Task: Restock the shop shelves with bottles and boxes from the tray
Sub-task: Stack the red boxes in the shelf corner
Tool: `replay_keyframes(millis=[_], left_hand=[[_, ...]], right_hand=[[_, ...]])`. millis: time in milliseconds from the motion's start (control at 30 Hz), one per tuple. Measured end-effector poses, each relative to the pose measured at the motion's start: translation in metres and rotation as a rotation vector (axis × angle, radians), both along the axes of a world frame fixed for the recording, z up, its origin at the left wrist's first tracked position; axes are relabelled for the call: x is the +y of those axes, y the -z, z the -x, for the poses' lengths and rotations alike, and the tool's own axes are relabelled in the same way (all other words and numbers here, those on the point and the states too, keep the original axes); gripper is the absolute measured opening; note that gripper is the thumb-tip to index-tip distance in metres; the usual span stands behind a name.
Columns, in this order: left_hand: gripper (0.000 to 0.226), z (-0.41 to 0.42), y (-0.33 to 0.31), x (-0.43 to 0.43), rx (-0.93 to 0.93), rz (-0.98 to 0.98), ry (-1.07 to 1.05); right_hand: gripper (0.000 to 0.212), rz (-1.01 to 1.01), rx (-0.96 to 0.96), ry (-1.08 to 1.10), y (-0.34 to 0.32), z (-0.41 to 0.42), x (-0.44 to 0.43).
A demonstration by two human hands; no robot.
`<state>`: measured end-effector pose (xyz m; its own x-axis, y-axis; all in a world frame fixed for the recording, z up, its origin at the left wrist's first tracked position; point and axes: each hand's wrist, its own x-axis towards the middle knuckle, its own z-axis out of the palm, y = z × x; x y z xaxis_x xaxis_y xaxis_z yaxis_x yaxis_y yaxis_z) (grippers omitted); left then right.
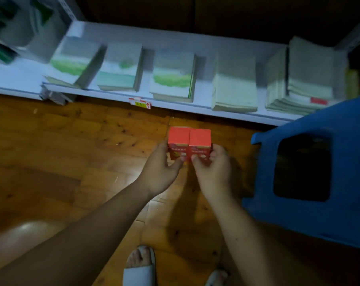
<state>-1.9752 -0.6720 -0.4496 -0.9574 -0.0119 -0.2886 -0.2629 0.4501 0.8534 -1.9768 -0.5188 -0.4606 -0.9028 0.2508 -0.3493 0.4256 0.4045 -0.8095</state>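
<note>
Two small red boxes sit side by side in the air above the wooden floor. My left hand (161,164) grips the left red box (178,139), thumb on its front face. My right hand (213,165) grips the right red box (200,140) the same way. The boxes touch each other along one side. They are held just in front of the low white shelf (113,95), below a gap between the stacks of packets. No tray shows in this view.
Several flat stacks of pale packets (172,77) lie along the shelf, with a red price tag (139,103) on its front edge. A blue plastic stool (311,168) stands close on the right. My sandalled feet (139,265) are at the bottom.
</note>
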Motion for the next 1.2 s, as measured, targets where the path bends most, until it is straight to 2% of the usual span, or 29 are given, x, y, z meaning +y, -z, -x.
replay_keyframes(millis=[100,200,500,567,667,767,933,1200], left_hand=[[0.048,0.012,-0.095,0.008,0.202,0.040,0.013],[0.044,0.030,-0.200,0.012,0.337,-0.020,-0.034],[0.043,0.032,-0.540,0.036,0.467,-0.242,-0.041],[0.043,0.024,-0.606,0.044,0.461,-0.312,0.016],[0.038,0.013,-0.687,0.060,0.490,-0.409,0.102],[0.038,0.002,-0.747,0.082,0.491,-0.529,0.185],[0.049,-0.019,-0.810,0.129,0.442,-0.668,0.442],[0.050,-0.064,-0.850,0.245,0.461,-0.616,0.633]], right_hand=[[0.042,-0.019,0.187,0.047,-0.090,0.014,0.002],[0.037,0.045,0.334,0.068,-0.198,0.024,0.009],[0.032,0.220,0.499,0.135,-0.573,0.007,0.045],[0.032,0.239,0.535,0.156,-0.641,-0.010,0.054],[0.032,0.161,0.629,0.228,-0.723,-0.037,0.072],[0.034,0.112,0.682,0.268,-0.783,-0.067,0.095],[0.044,0.073,0.694,0.370,-0.838,-0.118,0.143],[0.042,0.003,0.695,0.542,-0.870,-0.191,0.241]])
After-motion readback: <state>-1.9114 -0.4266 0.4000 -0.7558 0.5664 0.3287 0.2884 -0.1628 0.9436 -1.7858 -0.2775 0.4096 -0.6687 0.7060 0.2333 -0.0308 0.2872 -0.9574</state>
